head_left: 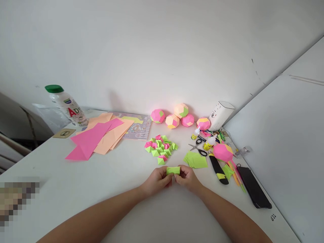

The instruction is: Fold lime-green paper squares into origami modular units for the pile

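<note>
Between both hands is a small piece of green paper, which looks folded into a narrow strip. My left hand pinches its left end, thumb in front and fingers behind. Its right end is pinched the same way by my right hand. Just beyond lies a pile of small folded paper pieces, green and pink. To the right of the pile, a loose stack of green paper squares rests on the table near my right hand.
Along the wall sit several paper balls. Right of my hands are scissors, glue bottles, a box cutter and a black phone-like case. At left lie pink and peach sheets, a notebook and a white bottle.
</note>
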`<control>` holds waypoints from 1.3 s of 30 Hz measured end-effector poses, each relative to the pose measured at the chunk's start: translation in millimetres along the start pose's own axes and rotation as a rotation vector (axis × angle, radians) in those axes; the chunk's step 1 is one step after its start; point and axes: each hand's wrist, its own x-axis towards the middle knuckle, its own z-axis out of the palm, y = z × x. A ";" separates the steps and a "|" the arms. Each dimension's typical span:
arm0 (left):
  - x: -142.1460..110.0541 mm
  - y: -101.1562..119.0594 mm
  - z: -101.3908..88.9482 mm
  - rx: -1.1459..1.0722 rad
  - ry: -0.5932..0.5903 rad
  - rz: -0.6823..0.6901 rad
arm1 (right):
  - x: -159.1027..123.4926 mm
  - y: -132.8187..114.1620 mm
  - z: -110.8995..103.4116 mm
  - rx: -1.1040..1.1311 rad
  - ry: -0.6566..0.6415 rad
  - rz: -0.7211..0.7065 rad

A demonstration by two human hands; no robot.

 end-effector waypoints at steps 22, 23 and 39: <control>1.0 6.3 0.6 -0.069 0.004 -0.018 | 0.7 1.1 -6.8 0.196 0.015 -0.001; 0.9 6.7 0.9 -0.071 0.008 -0.022 | 0.3 0.4 -6.7 0.205 0.019 -0.013; 1.8 6.5 2.6 -0.097 -0.004 0.004 | 2.4 2.3 -5.1 0.084 0.020 -0.014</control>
